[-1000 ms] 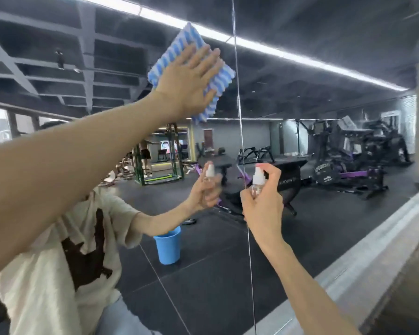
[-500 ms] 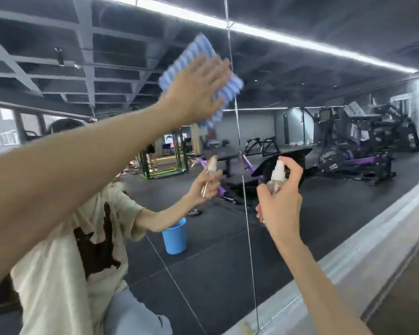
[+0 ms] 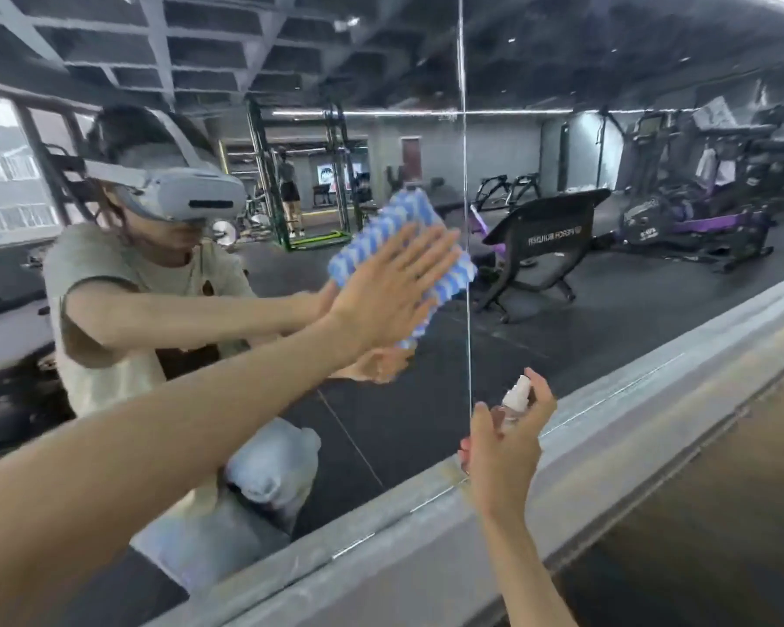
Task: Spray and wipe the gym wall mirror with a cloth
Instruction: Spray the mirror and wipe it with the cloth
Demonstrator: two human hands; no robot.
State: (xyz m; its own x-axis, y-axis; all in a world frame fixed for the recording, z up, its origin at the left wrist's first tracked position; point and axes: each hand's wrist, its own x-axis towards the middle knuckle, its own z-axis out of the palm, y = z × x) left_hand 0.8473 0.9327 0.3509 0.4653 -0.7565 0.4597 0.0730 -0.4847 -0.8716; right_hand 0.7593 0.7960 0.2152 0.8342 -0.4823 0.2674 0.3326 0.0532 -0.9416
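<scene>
**Mirror wipe: L hand (image 3: 394,291) flat on cloth (image 3: 449,276), R hand (image 3: 503,450) on spray bottle (image 3: 514,402)**

We report the following from the head view.

1. L grip: wide. Fingers are straight and spread, and the palm lies flat on the blue-and-white ribbed cloth. The hand presses the cloth against the wall mirror (image 3: 585,142); nothing is curled round it. The cloth shows above and to the right of the fingers.

2. Cloth posn: on the glass at about mid-height of the view, just left of the vertical seam (image 3: 465,174) between two mirror panels. Its right edge reaches approx. to that seam.

3. R grip: narrow and holding. Fingers and thumb are curled round a small clear spray bottle with a white spray head. One finger arches over the head; we cannot tell whether it presses down.

4. Bottle posn: upright, low in the view, just right of the seam. It is near the mirror's bottom edge, above the grey ledge (image 3: 630,414), and well below the cloth.

5. Glass reflects both arms, a headset (image 3: 191,199) and gym machines (image 3: 698,210).
</scene>
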